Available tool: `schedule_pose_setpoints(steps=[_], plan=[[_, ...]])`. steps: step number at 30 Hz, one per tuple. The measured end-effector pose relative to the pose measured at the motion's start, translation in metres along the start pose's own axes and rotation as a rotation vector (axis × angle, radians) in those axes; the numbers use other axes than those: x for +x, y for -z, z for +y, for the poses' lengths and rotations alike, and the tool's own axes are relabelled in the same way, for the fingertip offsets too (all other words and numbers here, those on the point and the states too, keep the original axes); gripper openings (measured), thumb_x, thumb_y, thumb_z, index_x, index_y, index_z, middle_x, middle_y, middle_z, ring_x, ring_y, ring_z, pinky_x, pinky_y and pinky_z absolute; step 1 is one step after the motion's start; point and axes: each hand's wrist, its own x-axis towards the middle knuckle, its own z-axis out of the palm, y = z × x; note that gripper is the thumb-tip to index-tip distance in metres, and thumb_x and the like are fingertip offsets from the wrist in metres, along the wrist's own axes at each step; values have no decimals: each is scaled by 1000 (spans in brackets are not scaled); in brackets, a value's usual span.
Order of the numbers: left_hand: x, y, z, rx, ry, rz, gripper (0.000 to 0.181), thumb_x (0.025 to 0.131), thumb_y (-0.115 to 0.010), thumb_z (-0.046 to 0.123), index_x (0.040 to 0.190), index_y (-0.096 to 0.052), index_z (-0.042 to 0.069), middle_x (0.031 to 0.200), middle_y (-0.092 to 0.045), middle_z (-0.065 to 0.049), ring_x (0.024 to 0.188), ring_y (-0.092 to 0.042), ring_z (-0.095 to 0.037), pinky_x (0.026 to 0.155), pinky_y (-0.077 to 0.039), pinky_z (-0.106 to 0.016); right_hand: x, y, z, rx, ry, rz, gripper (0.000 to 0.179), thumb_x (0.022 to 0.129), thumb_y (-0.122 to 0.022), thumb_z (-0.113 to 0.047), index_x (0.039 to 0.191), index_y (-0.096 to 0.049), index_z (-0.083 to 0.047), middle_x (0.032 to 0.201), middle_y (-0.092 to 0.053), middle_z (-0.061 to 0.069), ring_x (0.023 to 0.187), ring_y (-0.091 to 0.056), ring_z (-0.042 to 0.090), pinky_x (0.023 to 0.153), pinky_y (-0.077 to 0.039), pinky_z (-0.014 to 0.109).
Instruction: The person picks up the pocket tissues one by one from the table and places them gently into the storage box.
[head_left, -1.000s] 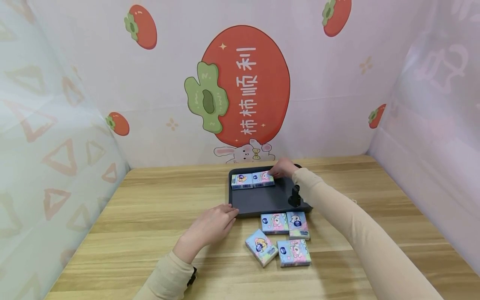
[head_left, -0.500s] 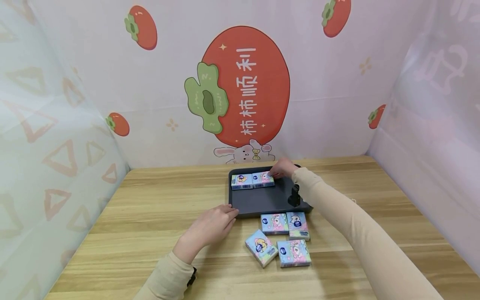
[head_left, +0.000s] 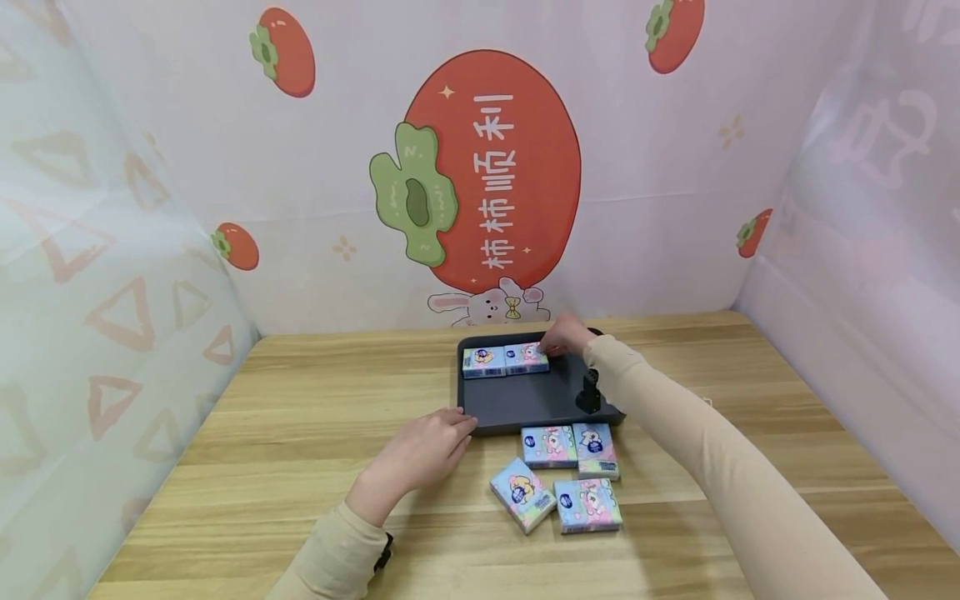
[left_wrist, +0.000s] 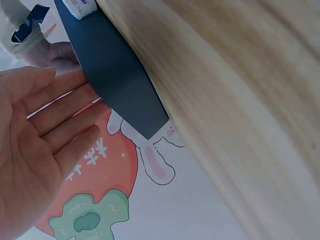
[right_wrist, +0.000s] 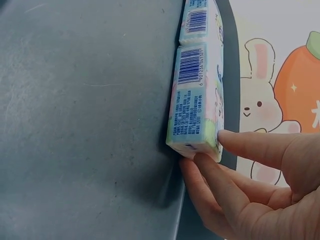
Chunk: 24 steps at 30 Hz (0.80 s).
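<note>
In the head view, a dark grey tray sits toward the back of the table. Two tissue packs lie end to end along its far side: a left pack and a right pack. My right hand pinches the outer end of the right pack; the right wrist view shows the thumb on the printed face of this tissue pack and fingertips against its end. My left hand rests its fingertips on the tray's near left corner. Its fingers are extended along the tray wall in the left wrist view.
Several more tissue packs lie in front of the tray: one pack and its neighbour close to the rim, an angled pack and another nearer me. A printed backdrop stands behind the wooden table.
</note>
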Motion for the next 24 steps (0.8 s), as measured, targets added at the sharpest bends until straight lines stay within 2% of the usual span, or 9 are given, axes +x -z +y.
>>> schedule_pose_setpoints(steps=[7, 11, 15, 24], plan=[[0, 0, 0, 6, -6, 5, 27, 94, -57, 17, 113, -68, 3, 114, -68, -12, 109, -63, -25, 93, -54, -37, 6, 0, 2, -16, -7, 4, 29, 81, -70, 0, 108, -64, 10, 109, -62, 18, 96, -63, 27, 89, -56, 36], [1, 0, 0, 10, -6, 5, 27, 94, -57, 17, 113, -68, 4, 114, -68, -11, 109, -63, -25, 93, -54, -37, -2, 0, 1, 6, 4, -1, 32, 83, -68, -2, 112, -62, 11, 115, -60, 21, 104, -62, 32, 92, -55, 38], [0, 0, 0, 12, -3, 3, 27, 94, -57, 17, 113, -69, 4, 114, -68, -11, 109, -63, -25, 93, -54, -37, -10, 3, -1, 20, 6, -17, 37, 88, -64, -10, 118, -58, 10, 120, -60, 24, 106, -63, 34, 93, -54, 39], [1, 0, 0, 10, -5, 5, 27, 94, -57, 17, 113, -68, 4, 115, -68, -11, 110, -63, -25, 93, -54, -37, -14, 13, 1, -83, 27, -12, 36, 92, -60, -18, 117, -60, 8, 116, -63, 23, 99, -66, 32, 89, -56, 38]])
